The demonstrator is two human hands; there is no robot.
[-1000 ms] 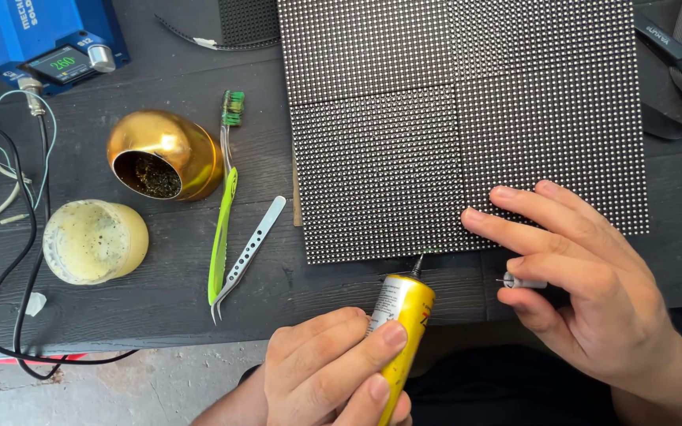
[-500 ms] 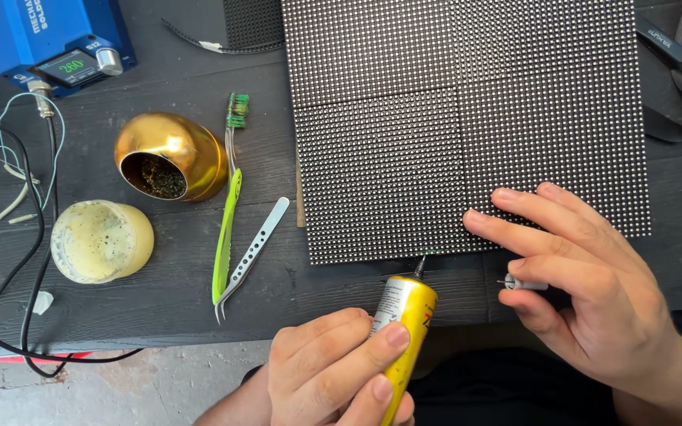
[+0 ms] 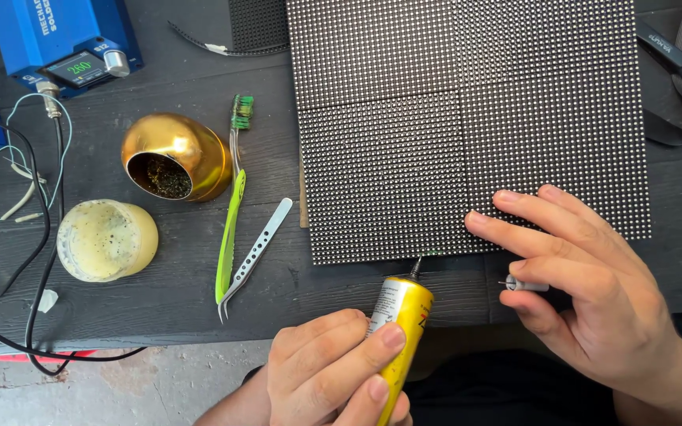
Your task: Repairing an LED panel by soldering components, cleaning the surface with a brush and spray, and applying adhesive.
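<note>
The dotted panel [image 3: 467, 126] fills the worktop [image 3: 159, 308] toward 12 o'clock, whole and flat, with no visible sign of how much of its near edge has been treated. At 6 o'clock the left hand [image 3: 333, 375] wraps the yellow tube [image 3: 400, 331], its nozzle touching the panel's near edge. The right hand [image 3: 593, 292], at 4 o'clock, rests spread fingers on the panel while pinching a small metal tool [image 3: 524, 284].
</note>
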